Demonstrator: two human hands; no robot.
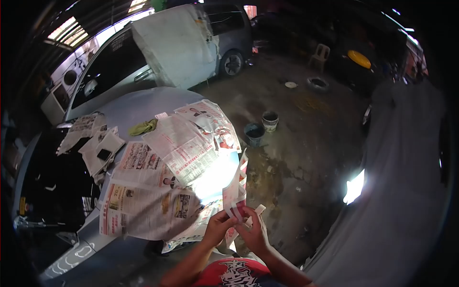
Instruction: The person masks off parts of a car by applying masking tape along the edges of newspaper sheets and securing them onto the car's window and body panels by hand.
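Observation:
My left hand (219,228) and my right hand (254,234) are close together in front of my body, fingers closed on a long, narrow newspaper strip (234,191). The strip runs upward from my fingers and also hangs below them, with pale bands along its right side. A cream-coloured, tape-like piece (258,210) sticks out beside my right fingers; its other end is hidden. Just left of my hands, newspaper sheets (158,191) cover much of a grey-blue car's hood (153,100). Bright light glares off the bare patch between the sheets.
A green cloth (143,127) and a dark phone-like object (103,154) lie on the car. Two buckets (269,121) stand on the floor ahead. Behind is a partly covered van (177,45). A grey sheet (401,182) drapes something on the right; a tyre (317,84) lies farther off.

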